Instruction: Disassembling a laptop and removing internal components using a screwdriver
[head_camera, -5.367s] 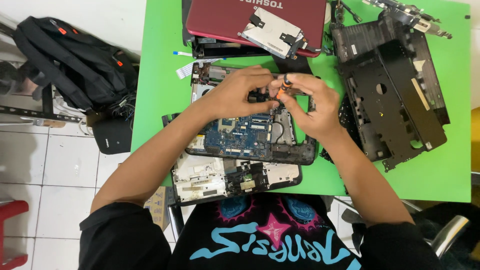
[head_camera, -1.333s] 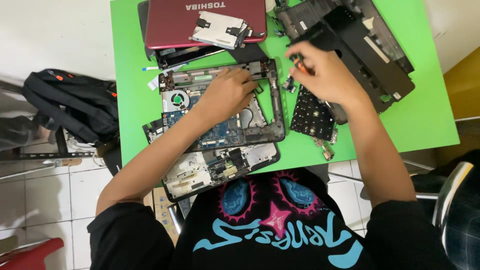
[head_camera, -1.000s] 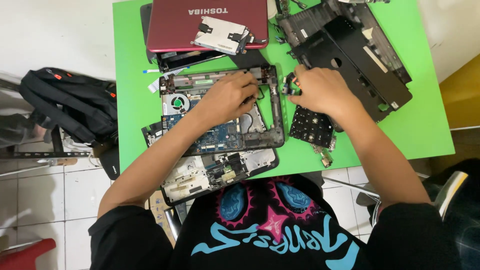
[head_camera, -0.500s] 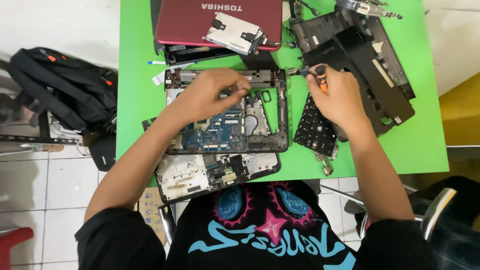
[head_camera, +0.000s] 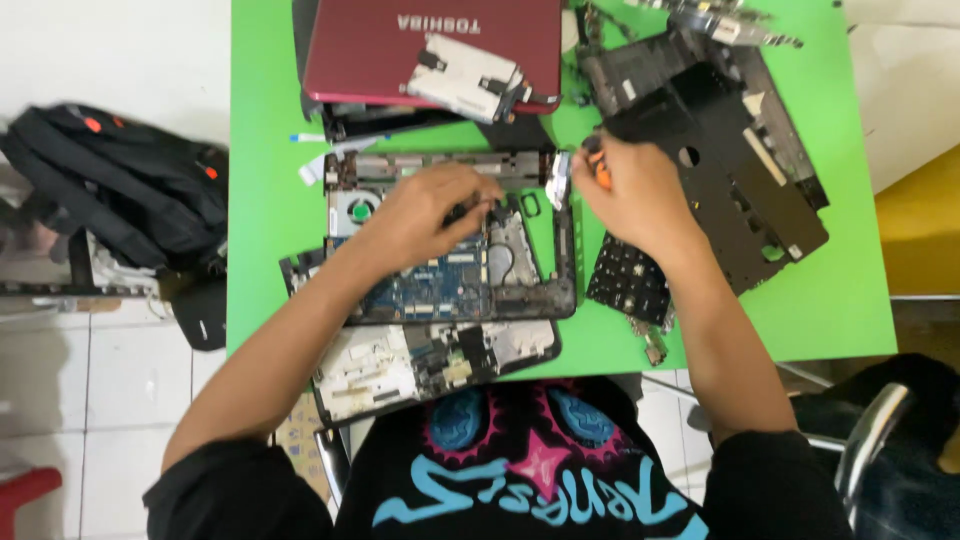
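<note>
Green tabletop (head_camera: 800, 290) fills my view, strewn with laptop parts, a red laptop lid (head_camera: 370, 50) at the far edge. My left hand (head_camera: 425, 215) rests on the opened laptop base (head_camera: 450, 285), fingertips pinched on a small dark part at its middle. My right hand (head_camera: 630, 195) is closed around an orange-handled screwdriver (head_camera: 598, 168) just beside the base's right edge, near a loose black keyboard (head_camera: 630, 280).

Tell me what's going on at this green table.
A person has an opened laptop base in front of them, circuit board bare. Their left hand rests inside it, while the right hand grips an orange-handled screwdriver at its right edge. A closed red laptop and black casing panels lie around it.
</note>
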